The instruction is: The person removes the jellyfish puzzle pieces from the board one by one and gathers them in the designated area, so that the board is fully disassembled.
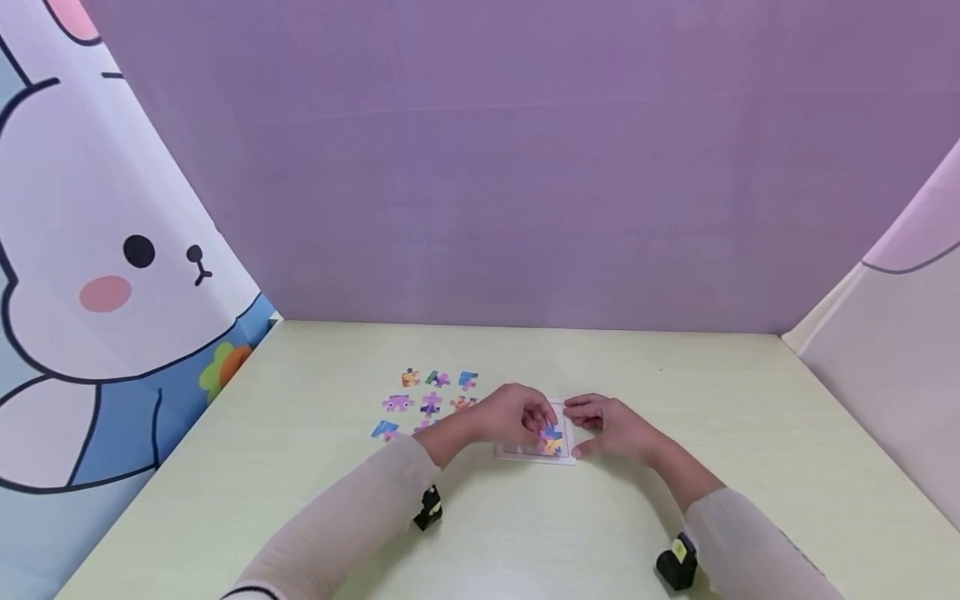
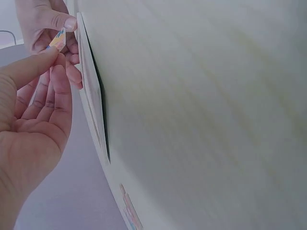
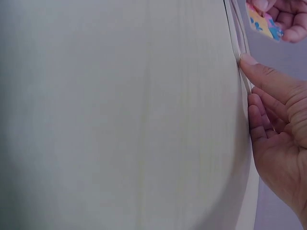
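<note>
My left hand (image 1: 510,415) pinches a small colourful jigsaw piece (image 1: 553,442) between thumb and fingertip. The piece, with yellow, pink and blue print (image 3: 265,25), is held tilted above a thin white puzzle tray (image 1: 564,459). At the tray's right edge, my right hand (image 1: 611,427) touches the side with thumb and fingertips spread apart along it. In the right wrist view, the thumb (image 3: 268,79) lies against that edge, the other fingers loosely bent below. My left hand and forearm hide much of the tray's inside.
Several loose jigsaw pieces (image 1: 431,404) lie in rough rows left of the tray, some partly behind the left forearm. Black wrist devices (image 1: 677,562) sit under both sleeves. A purple backdrop (image 1: 525,167) rises behind the pale table (image 1: 750,400), with a cartoon-printed cloth (image 1: 112,192) at left.
</note>
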### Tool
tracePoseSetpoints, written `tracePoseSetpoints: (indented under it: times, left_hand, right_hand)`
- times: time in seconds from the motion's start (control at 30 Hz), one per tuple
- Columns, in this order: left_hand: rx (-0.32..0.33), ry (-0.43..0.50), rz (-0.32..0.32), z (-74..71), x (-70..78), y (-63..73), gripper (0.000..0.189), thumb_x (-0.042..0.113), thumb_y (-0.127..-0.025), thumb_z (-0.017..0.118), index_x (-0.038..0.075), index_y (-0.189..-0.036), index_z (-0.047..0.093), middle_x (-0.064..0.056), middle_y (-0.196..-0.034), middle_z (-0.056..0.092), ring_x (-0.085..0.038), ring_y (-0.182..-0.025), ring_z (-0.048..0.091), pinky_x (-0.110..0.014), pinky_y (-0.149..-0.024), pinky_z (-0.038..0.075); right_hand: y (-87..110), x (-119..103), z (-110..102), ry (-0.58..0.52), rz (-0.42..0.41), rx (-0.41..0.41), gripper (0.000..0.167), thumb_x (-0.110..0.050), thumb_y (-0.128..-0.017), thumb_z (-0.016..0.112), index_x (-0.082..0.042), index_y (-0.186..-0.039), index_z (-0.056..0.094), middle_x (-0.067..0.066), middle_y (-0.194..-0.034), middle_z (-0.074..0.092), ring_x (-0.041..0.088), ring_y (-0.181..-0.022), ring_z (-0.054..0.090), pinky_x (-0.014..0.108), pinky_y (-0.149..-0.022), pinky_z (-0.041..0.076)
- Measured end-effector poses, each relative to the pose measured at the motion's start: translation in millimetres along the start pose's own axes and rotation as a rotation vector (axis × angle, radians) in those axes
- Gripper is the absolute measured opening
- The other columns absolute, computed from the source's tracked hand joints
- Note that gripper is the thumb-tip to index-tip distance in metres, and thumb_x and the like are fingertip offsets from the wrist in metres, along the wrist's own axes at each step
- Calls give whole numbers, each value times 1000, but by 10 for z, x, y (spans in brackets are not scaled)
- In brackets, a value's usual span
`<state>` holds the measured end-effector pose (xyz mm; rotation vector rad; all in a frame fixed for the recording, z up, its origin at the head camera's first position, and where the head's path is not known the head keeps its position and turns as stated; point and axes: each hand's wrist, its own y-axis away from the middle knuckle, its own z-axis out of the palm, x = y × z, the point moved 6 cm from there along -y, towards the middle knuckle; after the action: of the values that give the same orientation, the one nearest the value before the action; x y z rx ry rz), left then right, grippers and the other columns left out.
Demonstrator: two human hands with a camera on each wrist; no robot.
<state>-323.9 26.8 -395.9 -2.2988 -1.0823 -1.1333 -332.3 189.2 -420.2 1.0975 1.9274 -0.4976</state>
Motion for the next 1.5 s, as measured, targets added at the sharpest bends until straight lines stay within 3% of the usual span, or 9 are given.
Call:
tracePoseSetpoints:
  times: [0.67,1.1,1.5]
  left_hand:
    - [14,67,-28,-172,-111,351,24,-6,-79,77,8,-97,69,2,-83,66,-12,-76,61,-24,-72,54]
    - [22,109,-13,-380,-230,628,27,-9,-78,75,5,-100,69,-1,-88,66,-15,-82,61,-27,-75,54]
    - [37,74,-36,-548,-360,724,26,-8,-78,76,3,-100,68,-2,-87,65,-16,-80,61,-27,-73,54]
  right_hand:
    - [19,-4,28,2,31,32,63,-6,-71,87,8,-126,60,18,-138,51,32,-119,56,37,-97,47]
    - [64,-19,76,21,11,43,63,-6,-69,87,8,-125,60,17,-137,52,30,-115,58,35,-95,49]
    - [83,-17,37,42,30,56,63,-7,-70,87,5,-126,61,14,-136,54,26,-113,58,37,-95,49]
